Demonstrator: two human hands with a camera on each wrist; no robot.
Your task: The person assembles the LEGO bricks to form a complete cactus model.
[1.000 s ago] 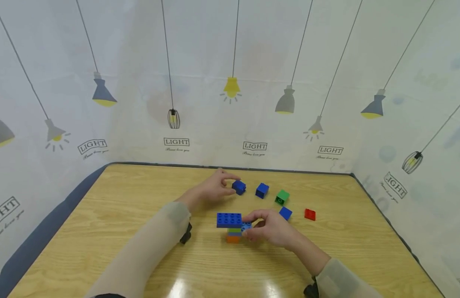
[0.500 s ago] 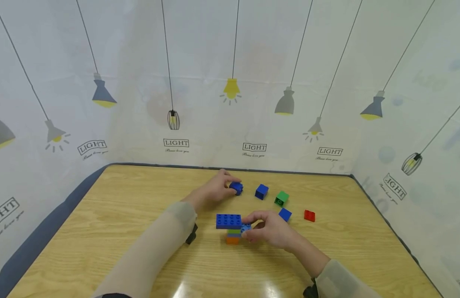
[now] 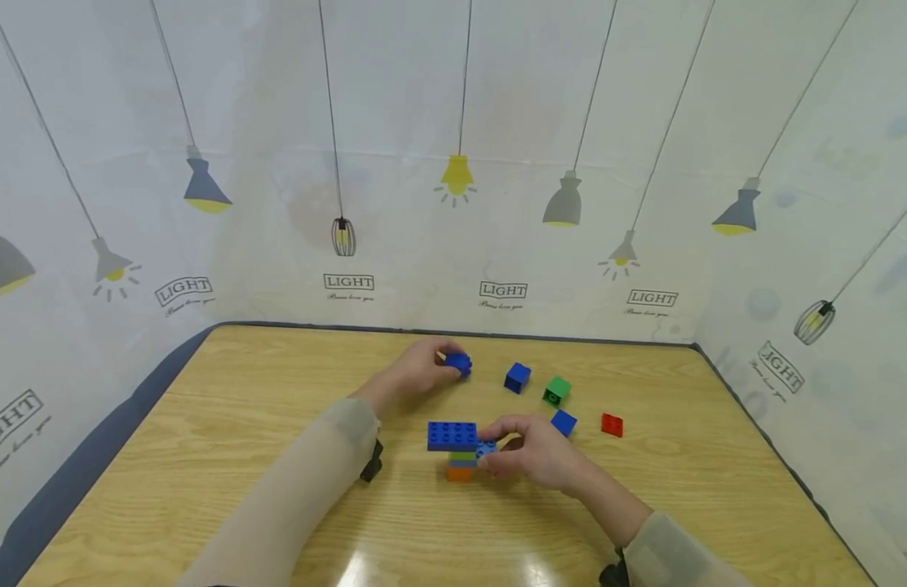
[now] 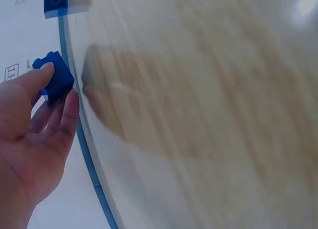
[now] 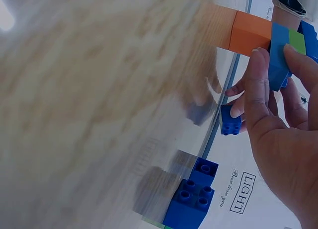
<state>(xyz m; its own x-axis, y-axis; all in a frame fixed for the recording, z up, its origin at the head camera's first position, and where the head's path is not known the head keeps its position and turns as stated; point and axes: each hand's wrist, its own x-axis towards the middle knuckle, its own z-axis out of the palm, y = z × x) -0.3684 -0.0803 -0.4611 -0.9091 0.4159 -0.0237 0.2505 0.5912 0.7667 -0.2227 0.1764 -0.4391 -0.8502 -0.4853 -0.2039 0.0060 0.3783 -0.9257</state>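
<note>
My left hand [image 3: 415, 367] pinches a dark blue toy brick [image 4: 60, 76] between thumb and fingers, near the back of the table. In front of me stands a small stack of bricks: an orange brick [image 5: 251, 33] at the bottom, a light blue brick [image 5: 279, 55] on it, then a green brick [image 5: 297, 41], with a long dark blue brick [image 3: 452, 435] on top. The light blue brick sticks out to the right of the stack. My right hand [image 3: 536, 450] grips that projecting end between thumb and fingers.
Right of my left hand lie a blue brick [image 3: 518, 377] and a green brick [image 3: 557, 390]. Another blue brick [image 3: 564, 421] lies just behind my right hand, with a red brick [image 3: 612, 425] farther right. A printed curtain [image 3: 395, 310] borders the wooden table [image 3: 226, 424].
My left hand has closed on the dark blue brick and shifted it slightly left. My right hand stays on the stack, with no visible movement.
</note>
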